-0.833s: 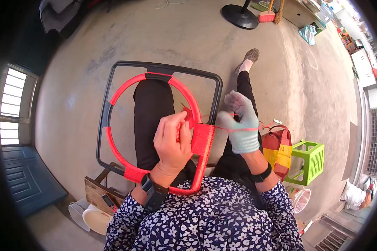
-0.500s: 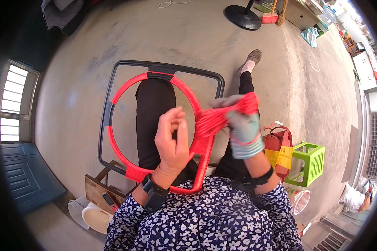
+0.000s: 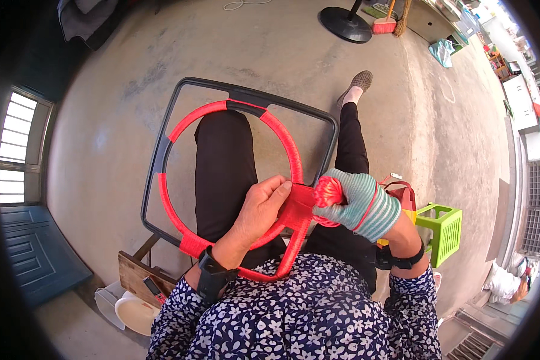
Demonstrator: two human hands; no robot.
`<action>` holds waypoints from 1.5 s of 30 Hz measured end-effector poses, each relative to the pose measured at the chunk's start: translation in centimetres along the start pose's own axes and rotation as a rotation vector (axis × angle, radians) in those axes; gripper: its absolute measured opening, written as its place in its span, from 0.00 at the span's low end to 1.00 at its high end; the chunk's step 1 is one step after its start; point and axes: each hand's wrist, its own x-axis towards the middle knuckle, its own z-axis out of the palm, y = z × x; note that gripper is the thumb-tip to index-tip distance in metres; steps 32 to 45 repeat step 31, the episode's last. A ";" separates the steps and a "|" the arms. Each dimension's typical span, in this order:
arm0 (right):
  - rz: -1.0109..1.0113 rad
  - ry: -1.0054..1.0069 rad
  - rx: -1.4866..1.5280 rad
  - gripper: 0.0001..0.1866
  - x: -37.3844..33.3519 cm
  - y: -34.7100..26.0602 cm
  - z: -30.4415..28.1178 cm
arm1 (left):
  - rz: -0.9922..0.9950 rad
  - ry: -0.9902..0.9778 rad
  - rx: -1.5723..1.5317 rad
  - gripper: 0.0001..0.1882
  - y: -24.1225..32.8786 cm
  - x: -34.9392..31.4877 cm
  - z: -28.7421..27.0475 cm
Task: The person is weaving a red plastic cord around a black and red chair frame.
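A black rectangular frame (image 3: 180,99) with a round ring (image 3: 286,137) inside it rests over my lap. Red cord is wound around most of the ring and the lower right part, while a few stretches stay bare black. My bare left hand (image 3: 255,213) grips the frame where ring and side bar meet, its thumb pressed on the red wrapping. Just right of that joint, my right hand (image 3: 366,201), in a grey-green striped glove, is closed around a bundle of red cord (image 3: 328,192). A red strand loops across the back of the glove.
A green plastic stool (image 3: 447,234) and a red-and-yellow bag (image 3: 405,198) stand to the right. At lower left are a wooden stool (image 3: 135,279) with a phone-like device (image 3: 154,289) and a pale basin (image 3: 138,313). A black round base (image 3: 345,25) is ahead.
My left hand has come down from a raised position onto the frame's joint. The right hand has turned and drawn the cord bundle close beside the frame. The frame has shifted slightly right.
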 end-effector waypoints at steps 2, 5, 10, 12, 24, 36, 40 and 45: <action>0.152 -0.118 -0.305 0.17 -0.2 -0.6 -1.2 | -0.019 -0.010 -0.045 0.14 0.1 0.0 0.0; 0.296 -0.020 -0.724 0.16 -1.2 3.1 -1.4 | -0.016 -0.001 -0.141 0.13 0.2 0.0 0.0; 0.693 0.507 -0.206 0.15 -3.9 16.5 -3.9 | -0.020 0.016 -0.300 0.09 0.4 -0.2 0.1; 0.776 0.680 -0.084 0.14 -6.5 23.1 -4.7 | -0.017 0.037 -0.321 0.09 0.2 0.1 0.4; 0.309 0.057 1.033 0.25 -0.3 10.6 4.5 | 0.080 0.125 -0.240 0.12 0.3 -0.1 0.6; 0.330 -0.180 1.274 0.31 -0.3 13.6 6.5 | 0.011 0.134 -0.234 0.10 0.1 -0.1 0.2; 0.330 -0.180 1.274 0.31 -0.3 13.6 6.5 | 0.011 0.134 -0.234 0.10 0.1 -0.1 0.2; 0.330 -0.180 1.274 0.31 -0.3 13.6 6.5 | 0.011 0.134 -0.234 0.10 0.1 -0.1 0.2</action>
